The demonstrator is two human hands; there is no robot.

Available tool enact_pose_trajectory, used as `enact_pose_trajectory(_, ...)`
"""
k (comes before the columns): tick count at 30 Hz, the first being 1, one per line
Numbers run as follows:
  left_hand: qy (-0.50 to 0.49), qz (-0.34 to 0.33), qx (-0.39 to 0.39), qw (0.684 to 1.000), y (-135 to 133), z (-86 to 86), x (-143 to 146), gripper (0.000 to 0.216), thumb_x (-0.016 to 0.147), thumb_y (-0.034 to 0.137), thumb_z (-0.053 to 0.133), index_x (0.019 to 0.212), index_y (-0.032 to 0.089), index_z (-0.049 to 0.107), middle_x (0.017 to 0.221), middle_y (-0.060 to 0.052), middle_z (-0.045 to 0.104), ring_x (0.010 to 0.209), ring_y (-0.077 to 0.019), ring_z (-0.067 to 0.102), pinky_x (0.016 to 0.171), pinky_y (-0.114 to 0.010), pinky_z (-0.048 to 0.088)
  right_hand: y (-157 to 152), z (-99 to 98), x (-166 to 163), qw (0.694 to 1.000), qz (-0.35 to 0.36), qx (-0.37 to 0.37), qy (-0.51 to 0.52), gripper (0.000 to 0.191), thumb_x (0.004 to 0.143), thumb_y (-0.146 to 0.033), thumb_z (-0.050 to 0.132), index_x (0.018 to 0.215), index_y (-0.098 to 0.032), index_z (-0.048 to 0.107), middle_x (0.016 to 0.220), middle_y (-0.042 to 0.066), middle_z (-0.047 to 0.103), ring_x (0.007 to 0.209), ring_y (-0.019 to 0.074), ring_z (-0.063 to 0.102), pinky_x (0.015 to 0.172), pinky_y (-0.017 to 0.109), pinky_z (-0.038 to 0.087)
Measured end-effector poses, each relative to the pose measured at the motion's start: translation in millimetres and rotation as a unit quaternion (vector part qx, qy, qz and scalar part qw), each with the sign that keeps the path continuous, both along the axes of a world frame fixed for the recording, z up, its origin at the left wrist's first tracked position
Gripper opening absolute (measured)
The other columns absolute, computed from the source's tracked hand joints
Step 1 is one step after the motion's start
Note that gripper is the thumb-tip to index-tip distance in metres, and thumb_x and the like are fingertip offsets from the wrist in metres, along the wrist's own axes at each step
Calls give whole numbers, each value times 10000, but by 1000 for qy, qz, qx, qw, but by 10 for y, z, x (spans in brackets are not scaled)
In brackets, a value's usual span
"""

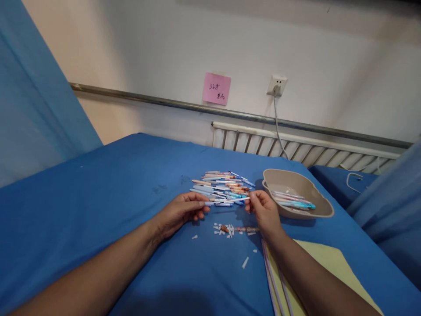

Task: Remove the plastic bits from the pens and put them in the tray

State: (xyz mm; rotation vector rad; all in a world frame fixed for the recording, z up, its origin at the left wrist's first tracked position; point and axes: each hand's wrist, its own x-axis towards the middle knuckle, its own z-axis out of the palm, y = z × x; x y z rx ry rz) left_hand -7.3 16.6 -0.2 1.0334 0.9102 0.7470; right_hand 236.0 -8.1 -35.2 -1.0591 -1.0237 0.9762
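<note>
A thin pale pen [226, 201] is held level between both my hands above the blue cloth. My left hand [182, 213] pinches its left end with curled fingers. My right hand [263, 210] pinches its right end. Just behind it lies a loose pile of pens [222, 184] in pastel colours. A tan tray [320, 210] at the right holds a few more pens [292, 199]. Below the held pen lie small white bits [226, 230] and one brownish pen [245, 229].
The table is covered by a blue cloth [115, 197]. A yellow folder [315, 259] lies under my right forearm. A radiator [305, 149], a wall socket with a cable [277, 85] and a pink note [216, 88] are behind. Blue curtains hang at both sides.
</note>
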Motion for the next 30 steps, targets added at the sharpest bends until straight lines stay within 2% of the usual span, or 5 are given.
enact_pose_trajectory(6, -4, -21, -1, 1000, -37, -6, 53, 233, 718, 234, 731, 907, 138, 634, 776, -50, 713, 572, -92, 598, 526, -192, 428, -42, 60, -49, 1000, 13, 0, 1, 316, 746, -496, 647, 734, -196, 551, 631, -26, 611, 516, 101, 535, 516, 221, 437)
enact_pose_trajectory(13, 14, -86, 1, 996, -67, -56, 92, 305, 729, 338, 726, 929, 135, 618, 931, -97, 714, 667, -126, 630, 545, -207, 424, -112, 105, -121, 998, 54, -4, -17, 310, 739, -485, 662, 706, -196, 556, 629, -13, 635, 516, 112, 558, 533, 233, 449)
enact_pose_trajectory(20, 22, -73, 18, 997, -59, -40, 87, 266, 747, 356, 701, 861, 128, 624, 811, -64, 704, 560, -90, 561, 522, -210, 402, -24, -9, 31, 1000, -11, 20, 16, 295, 773, -475, 639, 735, -192, 562, 617, -28, 596, 521, 97, 507, 534, 221, 416)
enact_pose_trajectory(24, 21, -84, 29, 996, -58, -64, 76, 279, 755, 350, 696, 893, 119, 624, 815, -74, 701, 550, -90, 551, 516, -212, 394, -17, -31, 36, 1000, -8, 19, 10, 298, 768, -484, 637, 738, -196, 562, 621, -30, 600, 522, 99, 510, 539, 223, 418)
enact_pose_trajectory(30, 32, -96, 35, 994, -54, -96, 70, 290, 765, 361, 684, 921, 123, 627, 817, -74, 708, 557, -97, 561, 517, -210, 401, -65, 38, -24, 1000, 23, 8, -16, 284, 774, -467, 633, 727, -194, 569, 635, -22, 616, 516, 99, 531, 523, 216, 424)
